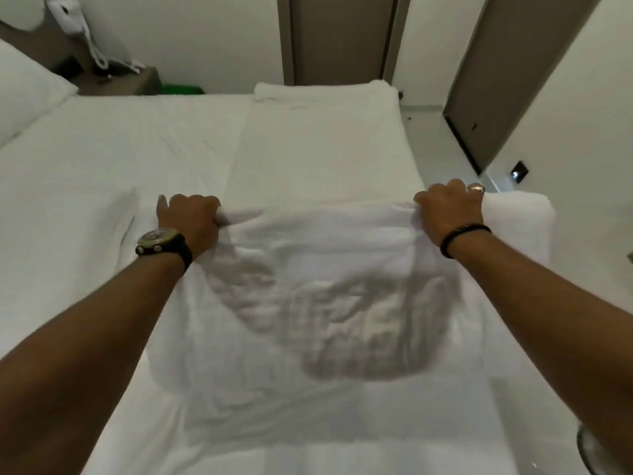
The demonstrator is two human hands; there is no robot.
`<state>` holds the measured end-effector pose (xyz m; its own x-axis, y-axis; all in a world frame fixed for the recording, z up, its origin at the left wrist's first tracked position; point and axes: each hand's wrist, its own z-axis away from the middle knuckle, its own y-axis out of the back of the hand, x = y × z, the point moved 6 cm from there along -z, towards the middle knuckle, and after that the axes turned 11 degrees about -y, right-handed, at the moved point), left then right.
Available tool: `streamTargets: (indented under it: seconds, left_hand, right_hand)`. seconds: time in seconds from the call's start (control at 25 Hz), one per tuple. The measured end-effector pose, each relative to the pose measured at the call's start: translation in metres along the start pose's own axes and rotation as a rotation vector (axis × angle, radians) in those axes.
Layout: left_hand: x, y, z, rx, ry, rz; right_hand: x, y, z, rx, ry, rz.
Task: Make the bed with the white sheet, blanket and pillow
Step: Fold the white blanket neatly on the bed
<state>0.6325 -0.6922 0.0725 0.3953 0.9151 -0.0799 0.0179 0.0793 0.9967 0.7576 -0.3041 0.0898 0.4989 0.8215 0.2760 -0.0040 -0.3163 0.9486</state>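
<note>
Near the bed's (308,138) right edge, both left hand (191,217) and right hand (448,209) clenched on what looks like the folded blanket (308,303); uneven pulling risks laying it crooked.

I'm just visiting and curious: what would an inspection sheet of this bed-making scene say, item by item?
Surface: bed covered by a white sheet, lightly creased.
Job's things: white blanket, wrinkled, held up at its far edge over the near part of the bed; one pillow at far left.
Clutter: folded white cloth at the bed's far edge.
Hands: left hand and right hand each grip the blanket's edge; watch on the left wrist, band on the right.
Cables: coiled cord of a wall phone hangs at upper left.
Surroundings: bedside table, pale walls, brown door.
</note>
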Motion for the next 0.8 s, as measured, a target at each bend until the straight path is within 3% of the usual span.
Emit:
streamTargets:
  seconds: [0.08, 0.16, 0.28, 0.4, 0.48, 0.6, 0.72, 0.8]
  left_hand:
    - [0.005, -0.033, -0.034, -0.039, 0.030, 0.026]
    - [0.028, -0.105, -0.019, -0.244, -0.012, 0.068]
    - [0.054, -0.215, 0.054, -0.494, -0.032, 0.185]
    - [0.058, -0.242, 0.087, -0.444, -0.003, 0.237]
    - [0.063, -0.227, 0.097, -0.353, -0.036, 0.244]
    - [0.085, -0.211, 0.127, -0.320, -0.220, 0.256]
    - [0.129, -0.199, 0.093, -0.271, -0.353, 0.310]
    - [0.159, -0.198, 0.034, -0.196, -0.450, 0.262]
  right_hand:
    - [-0.007, -0.031, -0.030, -0.019, -0.092, -0.194]
    - [-0.021, -0.091, -0.014, -0.221, -0.090, -0.336]
    - [-0.039, -0.193, 0.060, -0.498, 0.023, -0.263]
    - [-0.029, -0.226, 0.112, -0.518, 0.003, -0.243]
    - [-0.015, -0.212, 0.144, -0.366, -0.009, -0.324]
    - [-0.022, -0.191, 0.189, -0.233, 0.151, -0.409]
    - [-0.070, -0.182, 0.147, -0.248, 0.227, -0.554]
    - [-0.096, -0.188, 0.085, -0.299, 0.209, -0.521]
